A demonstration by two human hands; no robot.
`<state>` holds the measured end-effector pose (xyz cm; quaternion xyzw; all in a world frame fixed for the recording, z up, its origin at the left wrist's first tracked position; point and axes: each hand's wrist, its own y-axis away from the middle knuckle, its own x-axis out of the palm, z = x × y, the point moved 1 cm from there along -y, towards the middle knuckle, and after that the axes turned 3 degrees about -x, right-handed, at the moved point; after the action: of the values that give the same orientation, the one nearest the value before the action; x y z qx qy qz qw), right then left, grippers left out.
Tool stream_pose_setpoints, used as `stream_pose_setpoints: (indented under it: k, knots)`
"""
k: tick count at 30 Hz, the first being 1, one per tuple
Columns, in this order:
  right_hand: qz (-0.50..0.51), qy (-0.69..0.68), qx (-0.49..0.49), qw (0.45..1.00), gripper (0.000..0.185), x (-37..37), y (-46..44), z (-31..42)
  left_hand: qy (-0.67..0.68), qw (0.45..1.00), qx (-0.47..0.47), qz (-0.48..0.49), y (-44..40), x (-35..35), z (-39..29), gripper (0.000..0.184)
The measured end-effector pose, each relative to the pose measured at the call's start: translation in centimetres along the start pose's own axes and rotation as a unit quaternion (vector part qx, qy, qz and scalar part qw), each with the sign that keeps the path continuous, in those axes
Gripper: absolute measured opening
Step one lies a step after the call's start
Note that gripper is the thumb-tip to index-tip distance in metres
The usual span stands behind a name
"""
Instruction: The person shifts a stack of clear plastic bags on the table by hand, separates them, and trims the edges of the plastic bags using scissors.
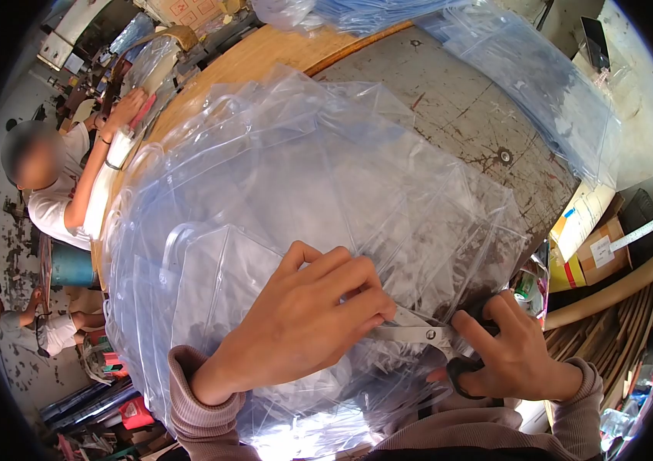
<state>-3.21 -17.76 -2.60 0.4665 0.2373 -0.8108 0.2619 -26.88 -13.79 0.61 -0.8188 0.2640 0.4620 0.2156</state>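
Observation:
My right hand (514, 349) is wrapped round the dark handles of a pair of scissors (407, 333). The silver blades stand somewhat apart and point left, toward my left hand. My left hand (307, 315) is closed, its thumb and fingertips pinching the edge of a clear plastic bag (226, 261) close to the blade tips. What lies right under the fingertips is hidden. Beneath both hands spreads a large pile of clear plastic bags (288, 177), several with loop handles along the left side.
A scratched grey board (464, 115) lies on the wooden table (253, 61). Stacked bluish plastic sheets (530, 84) lie at the far right. Cardboard boxes (603, 250) stand to the right. At the left a person (57, 184) works along the table edge; another person (42, 326) is farther off.

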Motion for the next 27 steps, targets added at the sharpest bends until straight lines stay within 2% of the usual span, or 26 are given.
stream_pose_setpoints:
  k: [27]
  knots:
    - [0.009, 0.003, 0.019, 1.0, 0.06, 0.27, 0.51, 0.36, 0.023, 1.0, 0.003, -0.015, 0.01, -0.07, 0.26, 0.013]
